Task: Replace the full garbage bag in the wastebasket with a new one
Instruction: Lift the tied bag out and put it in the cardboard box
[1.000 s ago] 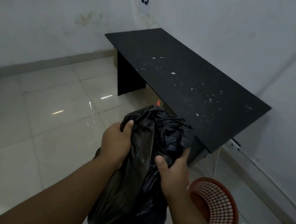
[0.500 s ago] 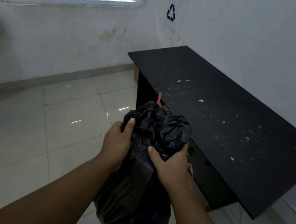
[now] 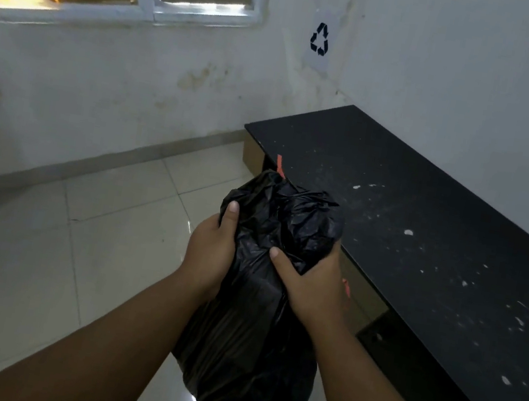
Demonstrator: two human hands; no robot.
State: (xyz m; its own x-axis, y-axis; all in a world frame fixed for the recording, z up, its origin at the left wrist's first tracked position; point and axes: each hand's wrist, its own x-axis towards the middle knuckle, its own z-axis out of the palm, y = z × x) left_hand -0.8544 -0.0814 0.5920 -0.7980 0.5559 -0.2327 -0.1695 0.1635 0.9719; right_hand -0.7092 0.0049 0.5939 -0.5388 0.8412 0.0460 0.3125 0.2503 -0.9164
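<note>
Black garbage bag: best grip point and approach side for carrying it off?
Take the garbage bag at its bunched neck, just under the crumpled top, closing in from both flanks. That is where the left hand and right hand clamp it now. The plastic gathers narrow there, while the body below hangs full and slack, probably too bulky to pinch. The black table crowds its right side.

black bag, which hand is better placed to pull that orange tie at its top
Left, probably. The left hand grips the black bag higher, thumb nearest the orange tie; the right hand clamps lower.
</note>
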